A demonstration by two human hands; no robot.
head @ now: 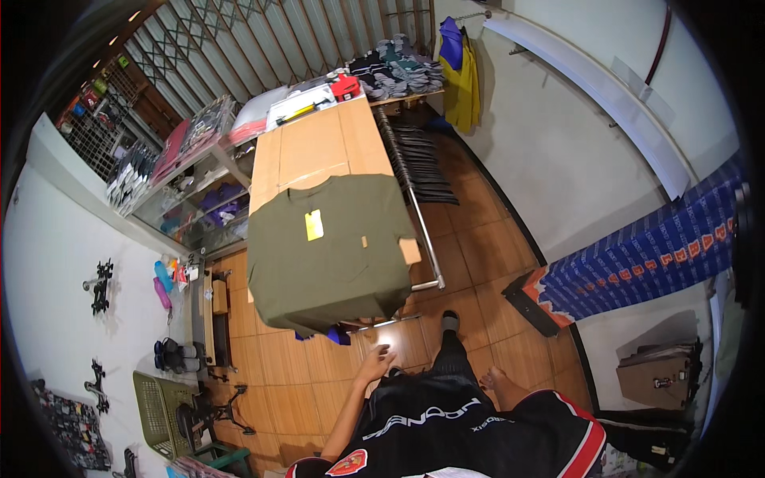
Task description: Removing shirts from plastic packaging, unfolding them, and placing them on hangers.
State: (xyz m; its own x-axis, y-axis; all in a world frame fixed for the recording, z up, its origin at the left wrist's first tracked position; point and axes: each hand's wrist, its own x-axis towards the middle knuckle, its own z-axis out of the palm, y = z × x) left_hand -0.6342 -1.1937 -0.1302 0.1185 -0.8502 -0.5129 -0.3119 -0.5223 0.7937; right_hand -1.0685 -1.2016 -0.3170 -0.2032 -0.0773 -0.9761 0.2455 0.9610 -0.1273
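An olive-green T-shirt [329, 257] lies spread on a wooden-topped table [323, 140], its lower edge draping over the near end. A yellow hang tag [314, 225] rests on its chest, and a small tan patch [364, 242] shows lower down. My left hand [378, 362] is held out over the floor, just short of the shirt's hem, empty with its fingers apart. Beside my right hip hangs my right hand [495, 379], also empty, fingers loosely spread. Neither hand touches the shirt.
Black garments [421, 161] hang on a metal rail [425, 239] along the table's right side. At the far end are a red tape dispenser [345, 88] and folded socks [394, 69]. A glass display case [197, 185] stands left; a blue printed box [639, 263] juts in from the right.
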